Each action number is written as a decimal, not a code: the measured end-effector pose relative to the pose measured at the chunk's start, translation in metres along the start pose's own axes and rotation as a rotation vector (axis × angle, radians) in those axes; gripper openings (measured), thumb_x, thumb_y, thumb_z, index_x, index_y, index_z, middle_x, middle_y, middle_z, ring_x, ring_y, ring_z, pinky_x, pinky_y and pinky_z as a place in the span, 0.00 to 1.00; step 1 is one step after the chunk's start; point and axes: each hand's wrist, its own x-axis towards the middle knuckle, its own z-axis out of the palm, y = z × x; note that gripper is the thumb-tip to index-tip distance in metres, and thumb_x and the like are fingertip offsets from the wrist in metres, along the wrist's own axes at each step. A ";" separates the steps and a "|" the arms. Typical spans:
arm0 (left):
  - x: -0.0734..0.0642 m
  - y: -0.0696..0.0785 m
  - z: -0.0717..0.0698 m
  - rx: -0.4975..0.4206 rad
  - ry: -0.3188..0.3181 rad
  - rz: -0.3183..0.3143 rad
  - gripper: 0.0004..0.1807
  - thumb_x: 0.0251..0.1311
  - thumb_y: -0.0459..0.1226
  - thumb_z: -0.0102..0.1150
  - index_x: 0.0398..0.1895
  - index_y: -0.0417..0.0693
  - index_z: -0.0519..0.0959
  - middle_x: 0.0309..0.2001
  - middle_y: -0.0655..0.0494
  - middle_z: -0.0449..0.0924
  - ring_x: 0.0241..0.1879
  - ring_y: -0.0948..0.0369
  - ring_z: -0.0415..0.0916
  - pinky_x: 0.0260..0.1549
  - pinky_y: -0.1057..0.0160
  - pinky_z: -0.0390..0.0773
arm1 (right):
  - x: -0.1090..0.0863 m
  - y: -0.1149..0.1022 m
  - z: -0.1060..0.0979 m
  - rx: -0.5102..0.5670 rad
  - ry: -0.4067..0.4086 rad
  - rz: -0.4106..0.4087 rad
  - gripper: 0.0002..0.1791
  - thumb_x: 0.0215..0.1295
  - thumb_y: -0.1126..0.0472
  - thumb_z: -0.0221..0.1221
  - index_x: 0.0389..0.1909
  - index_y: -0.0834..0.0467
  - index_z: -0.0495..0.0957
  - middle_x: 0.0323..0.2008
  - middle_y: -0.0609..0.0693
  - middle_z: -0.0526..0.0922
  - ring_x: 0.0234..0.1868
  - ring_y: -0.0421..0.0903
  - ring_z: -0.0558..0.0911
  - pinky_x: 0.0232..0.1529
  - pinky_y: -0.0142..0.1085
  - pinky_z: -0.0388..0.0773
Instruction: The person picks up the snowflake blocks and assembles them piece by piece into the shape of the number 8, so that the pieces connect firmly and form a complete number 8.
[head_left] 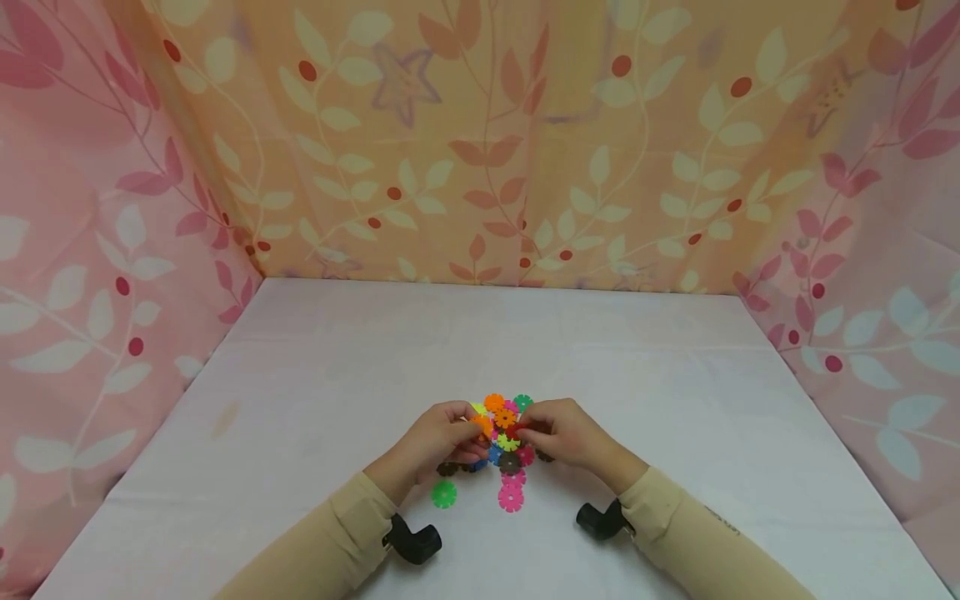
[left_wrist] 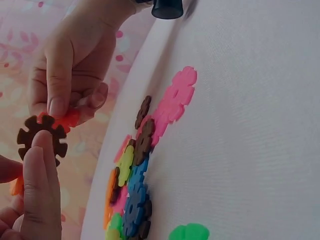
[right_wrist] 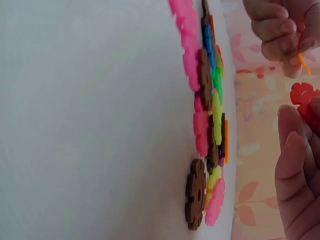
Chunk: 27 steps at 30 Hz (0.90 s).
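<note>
Over a pile of flower-shaped plastic discs, both hands meet close together. My left hand [head_left: 437, 444] pinches an orange disc [head_left: 482, 426] between thumb and fingers. A red disc [head_left: 513, 432] is pinched by my right hand [head_left: 576, 435], with the thumb and fingertips at its edge. From the left wrist view, a brown notched disc [left_wrist: 31, 125] shows behind the left fingers and overlaps the red disc [left_wrist: 70, 118]; I cannot tell which hand holds it. In the right wrist view the orange disc [right_wrist: 304, 64] appears edge-on, apart from the red one [right_wrist: 302, 94].
The pile includes pink discs [head_left: 512, 498], blue ones [left_wrist: 134, 210] and a yellow one [left_wrist: 126, 159] on the white tabletop [head_left: 300, 350]. A green disc [head_left: 444, 494] lies separately at the near left. Black camera mounts [head_left: 416, 542] hang at both wrists. Patterned cloth [head_left: 480, 142] encloses the back and sides.
</note>
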 end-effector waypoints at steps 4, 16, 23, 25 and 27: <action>0.002 -0.002 0.000 -0.020 -0.002 -0.009 0.05 0.58 0.33 0.53 0.32 0.38 0.71 0.32 0.41 0.82 0.29 0.52 0.82 0.29 0.63 0.80 | -0.002 -0.001 0.002 0.165 -0.016 0.147 0.06 0.61 0.57 0.59 0.29 0.55 0.78 0.19 0.56 0.78 0.17 0.48 0.74 0.19 0.37 0.75; 0.005 -0.009 0.005 -0.033 -0.025 0.002 0.04 0.57 0.28 0.53 0.32 0.43 0.70 0.26 0.50 0.78 0.33 0.51 0.81 0.32 0.64 0.80 | -0.003 -0.005 0.006 0.463 -0.089 0.152 0.06 0.65 0.69 0.50 0.33 0.70 0.72 0.31 0.69 0.79 0.32 0.66 0.80 0.35 0.52 0.77; 0.005 -0.009 0.005 -0.068 -0.028 0.021 0.05 0.56 0.29 0.52 0.34 0.36 0.76 0.38 0.49 0.77 0.33 0.58 0.77 0.39 0.63 0.78 | -0.002 0.002 0.009 0.356 -0.053 0.173 0.05 0.63 0.66 0.54 0.32 0.64 0.76 0.30 0.60 0.81 0.33 0.59 0.81 0.33 0.46 0.78; 0.005 -0.010 0.004 -0.046 -0.016 0.034 0.07 0.57 0.33 0.53 0.33 0.36 0.77 0.36 0.50 0.77 0.33 0.59 0.76 0.39 0.63 0.78 | -0.002 0.001 0.009 0.346 -0.054 0.168 0.05 0.63 0.65 0.55 0.32 0.63 0.76 0.30 0.59 0.82 0.32 0.57 0.81 0.33 0.44 0.78; 0.005 -0.010 0.004 -0.001 0.001 0.048 0.08 0.57 0.35 0.57 0.32 0.36 0.77 0.35 0.51 0.77 0.33 0.59 0.75 0.39 0.63 0.78 | -0.002 -0.001 0.009 0.337 -0.053 0.165 0.05 0.63 0.64 0.55 0.31 0.62 0.77 0.31 0.57 0.82 0.32 0.56 0.81 0.32 0.43 0.78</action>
